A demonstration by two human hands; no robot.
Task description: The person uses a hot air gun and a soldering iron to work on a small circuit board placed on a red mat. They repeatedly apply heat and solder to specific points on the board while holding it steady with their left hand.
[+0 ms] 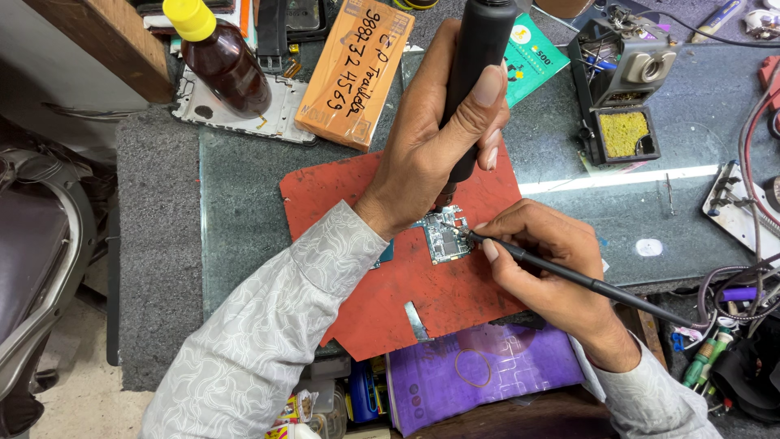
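- The counter (244, 203) is a dark glass-topped bench; a red mat (422, 293) lies at its near edge, and both hands work over the middle of it.
- A purple package (479, 370) lies flat under the mat's near edge, overhanging the counter's front.
- An orange box (349, 73) with handwriting lies slanted at the far edge, beside a brown bottle (223, 61) with a yellow cap.
- A green card (532, 57) pokes out at the far edge, behind the black hot-air handle (475, 73).
- The left hand (431, 138) is clenched around that handle, nozzle pointing down at the circuit board (445, 234).
- The right hand (544, 260) pinches a thin black tool (585, 280), its tip touching the board's right edge.
- The board lies mid-mat, between the two hands.
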